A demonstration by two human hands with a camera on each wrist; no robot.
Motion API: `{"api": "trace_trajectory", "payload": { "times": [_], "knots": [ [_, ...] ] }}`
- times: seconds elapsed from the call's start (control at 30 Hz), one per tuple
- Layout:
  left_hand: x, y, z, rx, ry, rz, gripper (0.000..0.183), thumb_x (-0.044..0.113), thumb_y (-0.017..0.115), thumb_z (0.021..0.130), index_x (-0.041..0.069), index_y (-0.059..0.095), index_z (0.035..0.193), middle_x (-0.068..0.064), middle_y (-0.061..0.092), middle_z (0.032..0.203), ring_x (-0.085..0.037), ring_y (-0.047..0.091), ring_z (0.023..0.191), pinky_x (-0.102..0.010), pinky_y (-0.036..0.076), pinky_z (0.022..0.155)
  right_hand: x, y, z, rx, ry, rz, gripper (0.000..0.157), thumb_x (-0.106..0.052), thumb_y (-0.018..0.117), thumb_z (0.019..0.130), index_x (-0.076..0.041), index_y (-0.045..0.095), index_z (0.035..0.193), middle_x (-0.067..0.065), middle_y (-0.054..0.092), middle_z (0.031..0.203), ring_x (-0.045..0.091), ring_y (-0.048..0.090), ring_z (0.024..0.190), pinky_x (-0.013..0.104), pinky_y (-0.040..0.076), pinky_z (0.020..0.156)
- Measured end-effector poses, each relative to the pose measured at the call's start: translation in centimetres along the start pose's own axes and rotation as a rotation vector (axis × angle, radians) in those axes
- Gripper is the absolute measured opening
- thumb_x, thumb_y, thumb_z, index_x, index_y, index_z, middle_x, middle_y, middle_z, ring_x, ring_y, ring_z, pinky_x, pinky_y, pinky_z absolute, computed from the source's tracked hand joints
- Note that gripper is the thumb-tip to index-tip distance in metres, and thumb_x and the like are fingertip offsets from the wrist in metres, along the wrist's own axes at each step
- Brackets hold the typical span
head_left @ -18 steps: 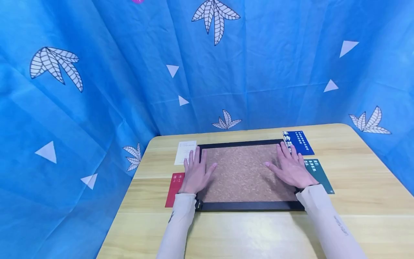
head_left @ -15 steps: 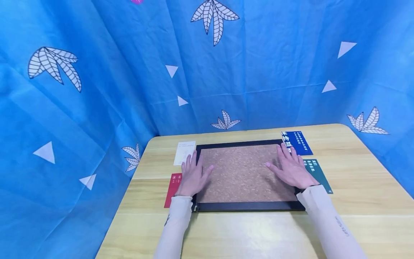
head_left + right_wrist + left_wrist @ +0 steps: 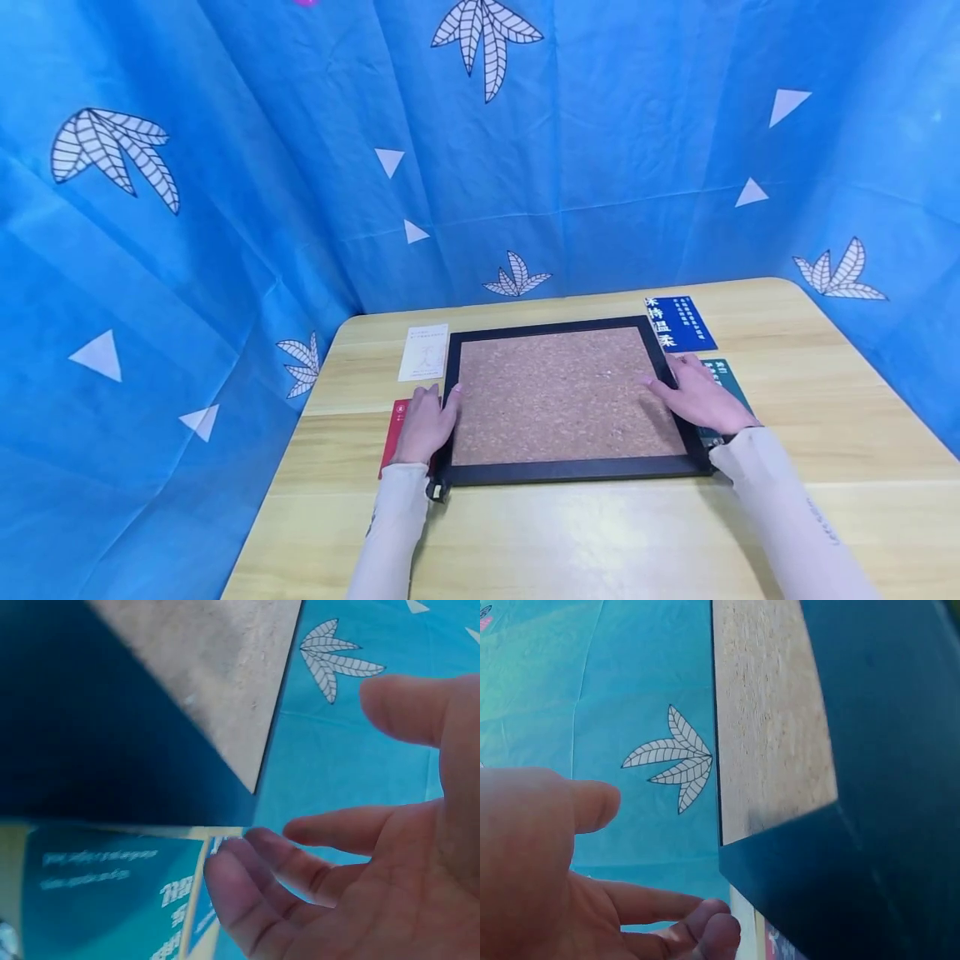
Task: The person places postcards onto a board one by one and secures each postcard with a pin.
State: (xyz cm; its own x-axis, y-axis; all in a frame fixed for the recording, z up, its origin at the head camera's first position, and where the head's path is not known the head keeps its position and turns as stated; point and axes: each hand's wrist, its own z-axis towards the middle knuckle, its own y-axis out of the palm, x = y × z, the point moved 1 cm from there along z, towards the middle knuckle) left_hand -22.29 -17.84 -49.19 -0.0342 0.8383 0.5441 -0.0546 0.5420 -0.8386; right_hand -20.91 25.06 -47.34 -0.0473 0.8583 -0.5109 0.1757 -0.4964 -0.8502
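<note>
A cork board (image 3: pixel 555 400) with a black frame (image 3: pixel 577 471) lies on the wooden table. Beside its left edge is my left hand (image 3: pixel 426 423), above a red card (image 3: pixel 392 429). In the left wrist view the thumb stands apart and the fingers bend loosely near the dark frame (image 3: pixel 795 877), holding nothing. My right hand (image 3: pixel 701 398) is at the right edge, partly covering a green card (image 3: pixel 729 382). The right wrist view shows its fingers relaxed, close to the frame's corner, with the thumb spread away. Contact with the frame is unclear in either hand.
A white card (image 3: pixel 423 352) lies left of the board's upper corner, and a blue card (image 3: pixel 682 323) lies at the upper right. Blue curtains (image 3: pixel 600 150) hang behind and beside the table (image 3: pixel 555 542).
Both hands have drawn back toward me and slid outward, off the board's face to its side edges. Their fingers, straight before, are now more bent. The view has shifted slightly.
</note>
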Motion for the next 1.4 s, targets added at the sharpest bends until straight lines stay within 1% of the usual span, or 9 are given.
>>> {"api": "trace_trajectory", "payload": {
  "times": [0.13, 0.23, 0.3, 0.37, 0.53, 0.67, 0.8, 1.1, 1.4],
  "knots": [
    [-0.2, 0.1, 0.0, -0.03, -0.038, -0.024, 0.066, 0.053, 0.05, 0.105, -0.008, 0.067, 0.124, -0.025, 0.061, 0.113, -0.035, 0.06, 0.099, -0.051, 0.052, 0.091, 0.9, 0.1, 0.0, 0.01, 0.013, 0.008, 0.075, -0.053, 0.044, 0.107, 0.014, 0.051, 0.142, 0.039, 0.051, 0.137, 0.048, 0.05, 0.122, 0.066, 0.047, 0.096],
    [-0.4, 0.2, 0.0, -0.042, -0.048, -0.029, 0.062, 0.054, 0.049, 0.104, -0.003, 0.072, 0.109, -0.02, 0.062, 0.107, -0.031, 0.058, 0.093, -0.046, 0.05, 0.082, 1.5, 0.1, 0.0, 0.009, 0.02, 0.034, 0.057, -0.047, 0.047, 0.108, 0.007, 0.065, 0.11, 0.027, 0.063, 0.098, 0.038, 0.06, 0.088, 0.049, 0.053, 0.073],
    [-0.5, 0.3, -0.1, -0.044, -0.05, -0.025, 0.061, 0.054, 0.049, 0.105, -0.001, 0.073, 0.102, -0.019, 0.062, 0.105, -0.029, 0.057, 0.092, -0.044, 0.049, 0.079, 1.9, 0.2, -0.2, 0.006, 0.012, 0.059, 0.045, -0.041, 0.05, 0.108, -0.003, 0.06, 0.086, 0.011, 0.054, 0.074, 0.025, 0.053, 0.067, 0.036, 0.044, 0.059],
    [-0.6, 0.4, -0.1, -0.048, -0.055, -0.025, 0.06, 0.054, 0.048, 0.105, 0.0, 0.073, 0.1, -0.019, 0.062, 0.104, -0.029, 0.057, 0.092, -0.043, 0.048, 0.078, 2.1, 0.3, -0.2, -0.002, -0.002, 0.09, 0.041, -0.034, 0.053, 0.107, -0.009, 0.05, 0.075, 0.0, 0.04, 0.062, 0.017, 0.042, 0.055, 0.028, 0.034, 0.053],
    [-0.6, 0.6, -0.2, -0.059, -0.069, -0.016, 0.062, 0.055, 0.047, 0.105, -0.002, 0.073, 0.105, -0.019, 0.062, 0.106, -0.029, 0.058, 0.09, -0.044, 0.05, 0.077, 2.4, 0.4, -0.3, -0.015, -0.018, 0.114, 0.033, -0.027, 0.055, 0.106, -0.008, 0.056, 0.079, -0.003, 0.038, 0.063, 0.014, 0.04, 0.056, 0.026, 0.032, 0.053],
    [-0.5, 0.8, -0.1, -0.044, -0.063, 0.009, 0.067, 0.056, 0.045, 0.105, -0.005, 0.071, 0.114, -0.021, 0.062, 0.109, -0.032, 0.061, 0.089, -0.049, 0.053, 0.084, 2.5, 0.4, -0.2, -0.038, -0.006, 0.11, 0.026, -0.021, 0.055, 0.106, 0.0, 0.066, 0.096, 0.001, 0.046, 0.069, 0.017, 0.047, 0.062, 0.028, 0.035, 0.057],
    [-0.3, 0.9, -0.1, -0.034, -0.053, 0.034, 0.071, 0.057, 0.043, 0.106, -0.008, 0.07, 0.117, -0.022, 0.062, 0.109, -0.034, 0.062, 0.09, -0.051, 0.053, 0.088, 2.8, 0.4, -0.1, -0.056, -0.011, 0.106, 0.025, -0.013, 0.056, 0.104, 0.008, 0.067, 0.112, 0.006, 0.056, 0.078, 0.019, 0.053, 0.071, 0.031, 0.039, 0.061],
    [0.3, 0.7, 0.1, -0.045, -0.044, 0.035, 0.071, 0.059, 0.039, 0.106, -0.004, 0.072, 0.101, -0.018, 0.06, 0.103, -0.03, 0.058, 0.085, -0.045, 0.051, 0.08, 2.8, -0.1, 0.3, -0.059, -0.037, 0.09, 0.017, -0.01, 0.059, 0.101, -0.002, 0.065, 0.089, 0.005, 0.054, 0.074, 0.019, 0.053, 0.069, 0.031, 0.039, 0.062],
    [0.4, 0.8, 0.3, -0.059, -0.035, 0.04, 0.073, 0.061, 0.038, 0.106, -0.003, 0.072, 0.101, -0.018, 0.061, 0.107, -0.029, 0.06, 0.086, -0.046, 0.052, 0.081, 2.9, 0.1, 0.5, -0.066, -0.025, 0.096, 0.017, -0.01, 0.058, 0.102, -0.003, 0.064, 0.088, 0.004, 0.053, 0.074, 0.019, 0.052, 0.069, 0.032, 0.038, 0.062]
  ]
}}
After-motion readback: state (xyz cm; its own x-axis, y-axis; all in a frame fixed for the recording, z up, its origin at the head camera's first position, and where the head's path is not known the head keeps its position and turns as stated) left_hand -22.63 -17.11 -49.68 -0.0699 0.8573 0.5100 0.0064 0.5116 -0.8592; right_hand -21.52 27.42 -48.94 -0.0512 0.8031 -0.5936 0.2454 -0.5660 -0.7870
